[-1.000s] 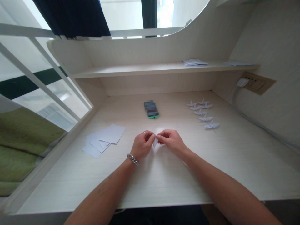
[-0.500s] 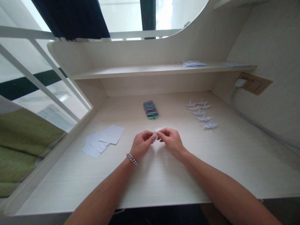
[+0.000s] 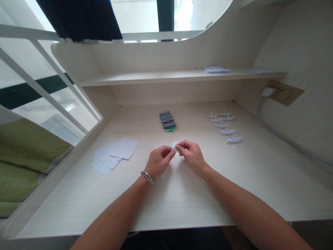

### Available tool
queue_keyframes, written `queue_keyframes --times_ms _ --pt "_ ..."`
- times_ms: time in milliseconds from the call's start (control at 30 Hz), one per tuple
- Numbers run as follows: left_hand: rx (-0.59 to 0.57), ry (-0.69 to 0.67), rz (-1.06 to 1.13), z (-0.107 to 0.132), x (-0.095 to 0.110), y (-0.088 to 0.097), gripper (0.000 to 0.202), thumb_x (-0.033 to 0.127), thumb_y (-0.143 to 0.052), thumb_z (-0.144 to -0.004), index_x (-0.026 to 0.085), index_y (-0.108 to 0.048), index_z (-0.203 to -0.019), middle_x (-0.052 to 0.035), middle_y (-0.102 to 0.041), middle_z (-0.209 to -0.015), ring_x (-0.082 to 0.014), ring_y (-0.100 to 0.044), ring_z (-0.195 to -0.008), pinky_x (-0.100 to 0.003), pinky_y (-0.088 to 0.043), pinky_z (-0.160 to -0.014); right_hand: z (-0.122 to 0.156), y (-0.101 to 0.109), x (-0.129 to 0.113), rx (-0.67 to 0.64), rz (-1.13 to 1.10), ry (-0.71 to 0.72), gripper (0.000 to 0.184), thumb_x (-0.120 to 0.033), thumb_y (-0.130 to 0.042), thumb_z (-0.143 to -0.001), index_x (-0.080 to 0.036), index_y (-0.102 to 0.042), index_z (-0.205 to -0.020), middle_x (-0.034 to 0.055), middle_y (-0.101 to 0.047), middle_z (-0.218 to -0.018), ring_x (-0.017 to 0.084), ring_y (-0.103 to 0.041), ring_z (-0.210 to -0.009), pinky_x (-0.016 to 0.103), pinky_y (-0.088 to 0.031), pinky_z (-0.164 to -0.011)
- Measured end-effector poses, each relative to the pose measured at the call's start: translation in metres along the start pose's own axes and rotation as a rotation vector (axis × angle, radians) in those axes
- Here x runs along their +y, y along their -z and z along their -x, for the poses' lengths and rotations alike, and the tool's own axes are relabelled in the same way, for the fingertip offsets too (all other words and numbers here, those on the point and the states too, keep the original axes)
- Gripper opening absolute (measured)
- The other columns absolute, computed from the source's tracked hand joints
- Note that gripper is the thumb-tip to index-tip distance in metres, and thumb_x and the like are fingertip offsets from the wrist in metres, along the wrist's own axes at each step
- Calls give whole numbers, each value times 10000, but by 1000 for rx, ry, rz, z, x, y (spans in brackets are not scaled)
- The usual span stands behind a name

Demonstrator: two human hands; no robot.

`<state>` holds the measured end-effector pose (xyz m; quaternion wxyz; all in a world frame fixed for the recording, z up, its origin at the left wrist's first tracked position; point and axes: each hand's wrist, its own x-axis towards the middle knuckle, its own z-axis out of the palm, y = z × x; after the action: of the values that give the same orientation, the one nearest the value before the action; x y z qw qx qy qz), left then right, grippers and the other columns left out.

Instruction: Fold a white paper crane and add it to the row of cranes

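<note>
Between my two hands is a small piece of folded white paper (image 3: pixel 174 149), partly hidden by my fingers. My left hand (image 3: pixel 159 160), with a ring and a chain bracelet at the wrist, pinches its left side. On the other side, the thumb and fingers of my right hand (image 3: pixel 191 155) grip the paper's right end. Both hands are just above the desk. Several folded paper cranes (image 3: pixel 227 132) stand in a loose group to the right, beyond my right hand. Loose white paper sheets (image 3: pixel 124 148) lie overlapping to the left of my left hand.
A pixelated dark object with a green edge (image 3: pixel 169 130) lies behind my hands. Above the desk (image 3: pixel 166 208) runs a shelf (image 3: pixel 145 77) bearing a paper stack (image 3: pixel 216 69). A plugged cable (image 3: pixel 283 135) hangs along the right wall. White railing (image 3: pixel 47 83) borders the left.
The folded paper has turned a little between my fingers, and its end now points up to the right. My right hand has risen slightly. The view has shifted slightly.
</note>
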<state>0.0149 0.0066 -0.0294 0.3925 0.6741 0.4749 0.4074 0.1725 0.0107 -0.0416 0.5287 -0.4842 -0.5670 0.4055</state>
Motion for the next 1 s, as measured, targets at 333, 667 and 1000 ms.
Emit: queue_keyframes --times_ms 333,667,1000 --pt "143 -225 -306 0 1 14 129 248 -617 -814 224 -717 -735 -25 -711 -696 -159 -602 -623 -254 -426 -635 1 2 -7 -195 -151 -158 298 -456 -705 -721 -175 -677 -815 33 -678 -717 160 -630 -680 267 -492 -594" --pt "196 -3 213 -7 -8 12 315 327 -823 -619 174 -631 -816 -22 -698 -719 -159 -654 -658 -267 -512 -631 4 4 -12 -227 -319 -208 268 -354 -790 -638 -143 -716 -785 42 -694 -729 144 -620 -685 295 -499 -688" --pt "82 25 413 -5 -2 5 221 312 -789 -675 134 -704 -773 -40 -722 -759 -134 -642 -652 -264 -540 -632 4 2 -12 -117 -278 -44 250 -319 -814 -618 -170 -760 -812 75 -730 -921 212 -670 -864 372 -540 -842"
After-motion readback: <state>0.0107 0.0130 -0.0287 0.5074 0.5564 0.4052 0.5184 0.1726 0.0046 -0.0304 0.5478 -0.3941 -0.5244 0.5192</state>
